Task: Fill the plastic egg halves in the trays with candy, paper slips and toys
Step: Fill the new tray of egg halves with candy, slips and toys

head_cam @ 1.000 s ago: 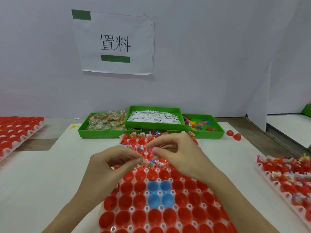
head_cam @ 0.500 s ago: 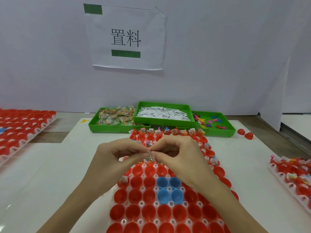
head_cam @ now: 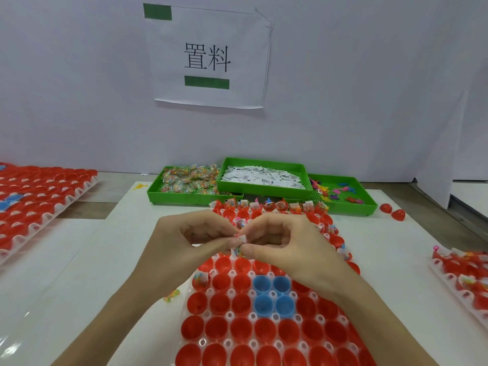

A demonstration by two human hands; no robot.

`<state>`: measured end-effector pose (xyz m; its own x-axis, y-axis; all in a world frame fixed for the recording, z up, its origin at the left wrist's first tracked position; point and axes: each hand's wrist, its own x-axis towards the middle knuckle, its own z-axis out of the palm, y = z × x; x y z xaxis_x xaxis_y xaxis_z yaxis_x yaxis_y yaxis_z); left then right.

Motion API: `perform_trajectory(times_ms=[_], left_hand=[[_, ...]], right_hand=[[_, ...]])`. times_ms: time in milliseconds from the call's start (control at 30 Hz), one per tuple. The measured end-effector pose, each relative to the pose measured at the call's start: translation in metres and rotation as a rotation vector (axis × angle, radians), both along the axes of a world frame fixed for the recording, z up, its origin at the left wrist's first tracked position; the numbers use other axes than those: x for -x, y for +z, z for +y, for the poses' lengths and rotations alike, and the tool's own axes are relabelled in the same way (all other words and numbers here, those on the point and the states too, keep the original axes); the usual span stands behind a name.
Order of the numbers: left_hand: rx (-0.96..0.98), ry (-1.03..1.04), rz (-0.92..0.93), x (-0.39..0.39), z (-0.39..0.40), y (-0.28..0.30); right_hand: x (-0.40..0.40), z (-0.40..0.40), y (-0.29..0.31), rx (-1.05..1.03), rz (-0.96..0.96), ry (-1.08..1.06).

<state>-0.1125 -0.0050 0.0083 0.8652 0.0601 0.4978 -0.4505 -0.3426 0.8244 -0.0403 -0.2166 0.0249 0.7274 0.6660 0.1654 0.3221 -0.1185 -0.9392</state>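
Note:
A white tray (head_cam: 229,311) of red egg halves, with a block of blue halves (head_cam: 273,295), lies in front of me. Its far rows hold candy, slips and toys; the near rows show bare cups. My left hand (head_cam: 192,244) and my right hand (head_cam: 285,247) meet above the tray's middle. Between their fingertips they pinch a small bundle of candy packets and a paper slip (head_cam: 240,243). One filled red half (head_cam: 201,281) sits at the tray's left edge. What else the palms hold is hidden.
Three green bins stand at the back: candy (head_cam: 190,179), paper slips (head_cam: 264,177), toys (head_cam: 340,191). A loose candy packet (head_cam: 171,295) lies left of the tray. Other egg trays sit far left (head_cam: 39,196) and far right (head_cam: 464,276). Two red halves (head_cam: 393,211) lie loose.
The view has shifted so the table sits further right and lower. Both hands stay joined over the tray, still working the small bundle between their fingertips.

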Motion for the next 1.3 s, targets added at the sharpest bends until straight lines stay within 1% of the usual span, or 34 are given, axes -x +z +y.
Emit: perform_trajectory(times_ms=[100,167,267,333,367,467,700,833,900,1000,1033,1167,1233,1300], left_hand=[[-0.046,0.017,0.085,0.003,0.007,0.008],[-0.189,-0.007,0.195,0.008,0.022,0.017],[-0.468,-0.258,0.537,0.018,0.040,0.026],[-0.535,-0.384,0.680,0.021,0.040,0.026],[-0.540,-0.414,0.702,0.021,0.038,0.025],[-0.550,-0.421,0.692,0.018,0.037,0.021],[-0.531,-0.453,0.707,0.017,0.040,0.019],[-0.556,-0.441,0.660,0.015,0.044,0.016],[-0.556,-0.362,0.567,0.013,0.045,0.014],[-0.542,-0.184,0.391,0.007,0.047,0.010],[-0.560,-0.156,0.372,0.006,0.045,0.007],[-0.734,-0.092,0.335,0.000,0.037,-0.005],[-0.759,-0.075,0.314,-0.002,0.036,-0.007],[-0.769,-0.077,0.296,-0.002,0.034,-0.008]], right_hand=[[0.004,0.005,-0.006,0.047,0.020,-0.028],[0.010,0.013,-0.014,0.095,0.000,-0.032],[0.016,0.025,-0.028,0.205,-0.117,-0.052],[0.019,0.031,-0.034,0.257,-0.193,-0.069],[0.020,0.033,-0.036,0.269,-0.215,-0.075],[0.021,0.037,-0.039,0.307,-0.265,-0.092],[0.023,0.037,-0.040,0.329,-0.285,-0.119],[0.022,0.037,-0.040,0.334,-0.294,-0.128],[0.022,0.037,-0.039,0.328,-0.295,-0.121],[0.021,0.034,-0.038,0.339,-0.291,-0.100],[0.021,0.034,-0.038,0.344,-0.292,-0.086],[0.020,0.034,-0.038,0.365,-0.328,-0.045],[0.021,0.036,-0.038,0.355,-0.327,-0.055],[0.022,0.037,-0.041,0.319,-0.285,-0.089]])
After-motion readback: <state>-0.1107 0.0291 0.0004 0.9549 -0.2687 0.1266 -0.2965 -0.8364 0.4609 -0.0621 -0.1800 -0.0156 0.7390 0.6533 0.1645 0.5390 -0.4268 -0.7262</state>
